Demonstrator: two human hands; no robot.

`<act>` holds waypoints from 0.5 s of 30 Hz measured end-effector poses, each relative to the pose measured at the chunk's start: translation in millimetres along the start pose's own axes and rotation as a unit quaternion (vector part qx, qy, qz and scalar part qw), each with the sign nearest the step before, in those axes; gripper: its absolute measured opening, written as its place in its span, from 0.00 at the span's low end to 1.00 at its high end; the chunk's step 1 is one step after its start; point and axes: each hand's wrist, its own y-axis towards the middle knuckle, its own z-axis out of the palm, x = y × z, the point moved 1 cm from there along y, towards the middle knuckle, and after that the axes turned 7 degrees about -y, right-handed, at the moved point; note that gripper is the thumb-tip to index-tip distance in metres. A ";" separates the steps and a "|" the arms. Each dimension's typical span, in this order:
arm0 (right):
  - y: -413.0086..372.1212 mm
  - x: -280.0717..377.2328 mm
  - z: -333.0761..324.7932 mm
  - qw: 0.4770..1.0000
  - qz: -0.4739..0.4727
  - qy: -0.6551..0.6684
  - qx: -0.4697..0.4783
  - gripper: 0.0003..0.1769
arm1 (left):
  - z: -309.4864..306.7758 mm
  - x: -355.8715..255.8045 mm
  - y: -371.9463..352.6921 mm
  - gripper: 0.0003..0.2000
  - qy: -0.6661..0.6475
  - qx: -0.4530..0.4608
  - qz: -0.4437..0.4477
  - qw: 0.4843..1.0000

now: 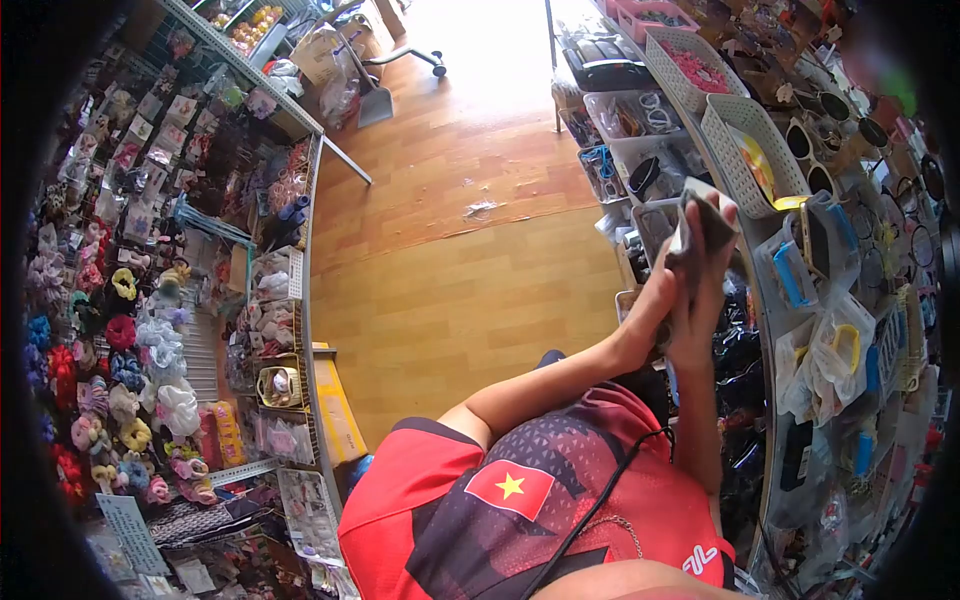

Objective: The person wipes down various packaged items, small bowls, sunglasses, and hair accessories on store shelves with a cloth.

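Both hands are raised together at the right, close to the shelf. My left hand [655, 295] comes across from the left and is closed at the near side of a dark grey, cloth-like piece with pale edges [690, 240]. My right hand [712, 275] is beside it, its fingers wrapped round the same piece, with fingertips showing near its top. The exact kind of this piece is not clear. Baskets and plastic trays [660, 150] stand just beyond the hands.
White baskets [755, 155], sunglasses [830, 105] and bagged goods [825, 350] fill the right shelf. Scrunchies [175, 410] and packaged accessories hang on the left. A dustpan [376, 105] stands on the wooden floor [460, 310], with white scraps [481, 208] nearby.
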 end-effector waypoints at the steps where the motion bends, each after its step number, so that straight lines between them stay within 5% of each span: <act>1: 5.8 -1.5 -1.6 0.998 0.022 0.050 -0.009 0.24 | 1.0 1.8 -2.3 0.38 -0.007 -0.012 -0.023 1.000; 3: 19.5 -8.5 -4.3 0.987 0.065 0.145 -0.028 0.24 | 12.7 -4.5 -7.2 0.37 0.099 0.005 0.028 0.995; 4: 25.2 -10.9 -8.1 0.951 0.140 0.272 -0.038 0.24 | 10.2 7.4 -12.6 0.36 0.100 0.029 0.039 0.994; 7: -14.3 -61.9 11.9 0.830 0.407 0.382 -0.018 0.25 | 28.2 -9.0 -5.0 0.37 0.129 0.073 0.080 0.986; 8: -72.5 -127.0 57.2 0.785 0.348 0.510 -0.057 0.26 | 24.4 -10.1 -0.1 0.37 0.167 0.086 0.106 0.976; 12: -67.1 -53.2 52.1 0.800 0.321 0.506 -0.033 0.26 | 7.2 -20.3 22.6 0.37 0.239 0.080 0.193 0.948; 15: -40.6 -6.4 29.3 0.940 0.170 0.293 -0.024 0.27 | 11.5 -27.6 21.1 0.39 0.069 0.006 0.102 0.992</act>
